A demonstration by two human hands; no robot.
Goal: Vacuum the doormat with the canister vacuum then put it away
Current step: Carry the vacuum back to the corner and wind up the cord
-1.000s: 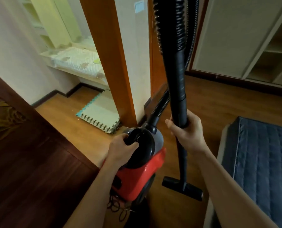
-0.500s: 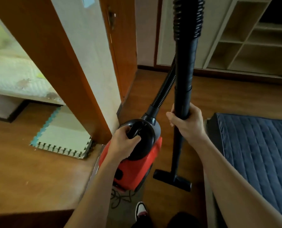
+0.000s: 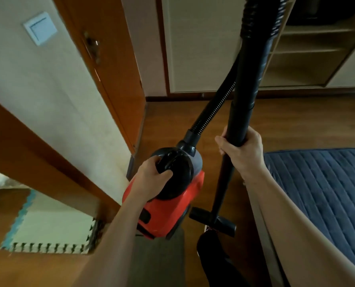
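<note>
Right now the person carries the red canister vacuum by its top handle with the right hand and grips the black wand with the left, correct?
Not quite: the hands are swapped. The head view shows the left hand on the handle of the red canister vacuum, while the right hand grips the black wand. The rest stands.

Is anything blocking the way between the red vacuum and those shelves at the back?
Nothing visible: bare wooden floor runs from the red vacuum to the shelves. The blue mattress lies off to the right.
</note>
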